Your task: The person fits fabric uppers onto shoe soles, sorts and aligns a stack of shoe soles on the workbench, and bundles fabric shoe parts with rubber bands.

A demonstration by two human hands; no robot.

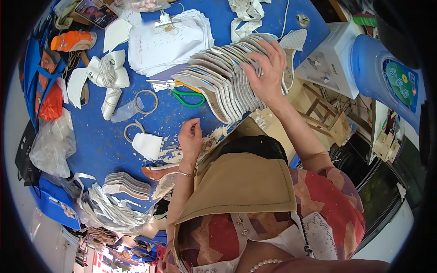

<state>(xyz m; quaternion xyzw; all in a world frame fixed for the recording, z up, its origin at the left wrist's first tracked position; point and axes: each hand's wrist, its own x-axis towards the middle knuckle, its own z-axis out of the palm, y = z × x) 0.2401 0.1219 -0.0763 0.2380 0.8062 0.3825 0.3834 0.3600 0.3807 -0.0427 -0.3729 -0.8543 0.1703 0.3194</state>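
Note:
A long row of stacked, curved grey-white pieces [227, 75] lies across the blue table [109, 150]. On the right end of this row rests my right hand [268, 73], its fingers spread over the top edges. My left hand [190, 139] is near the table's front edge, below the row, with its fingers curled together; whatever they may hold is too small to make out. Between my left hand and the papers lie green-handled scissors [189, 98], and orange-handled scissors [182, 85] sit partly under the row.
Papers [168, 43] lie behind the row. Tape rings [145, 102], a white piece [147, 146] and a smaller stack [126, 185] are at the left. An orange bottle [73, 41] lies far left. A large blue bottle [387, 75] and white box [330, 59] stand right.

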